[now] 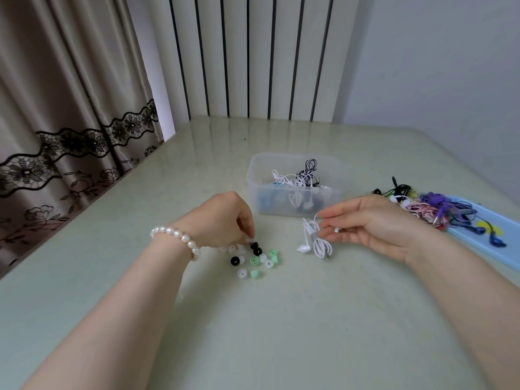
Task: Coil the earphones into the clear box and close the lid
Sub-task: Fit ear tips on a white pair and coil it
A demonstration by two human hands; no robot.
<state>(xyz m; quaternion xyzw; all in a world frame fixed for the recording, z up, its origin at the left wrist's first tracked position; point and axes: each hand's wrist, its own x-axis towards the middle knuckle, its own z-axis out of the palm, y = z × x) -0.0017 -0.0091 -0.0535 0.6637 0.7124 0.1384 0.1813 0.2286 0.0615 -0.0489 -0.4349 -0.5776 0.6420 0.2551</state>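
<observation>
A clear plastic box (254, 175) stands open in the middle of the table, with several coiled earphones (302, 175) inside. My right hand (374, 223) pinches a coiled white earphone (318, 240) just in front of the box; one white earbud dangles down to the table. My left hand (225, 218), with a pearl bracelet at the wrist, has its fingers curled down and pinches a small clear ear tip at the edge of a scatter of black, green and clear ear tips (257, 260). No lid on the box.
A light blue lid or tray (478, 220) lies at the right edge, with a tangled pile of purple, pink, black and blue earphones (430, 206) on and beside it. Curtains hang at the left; a striped wall panel stands behind the table.
</observation>
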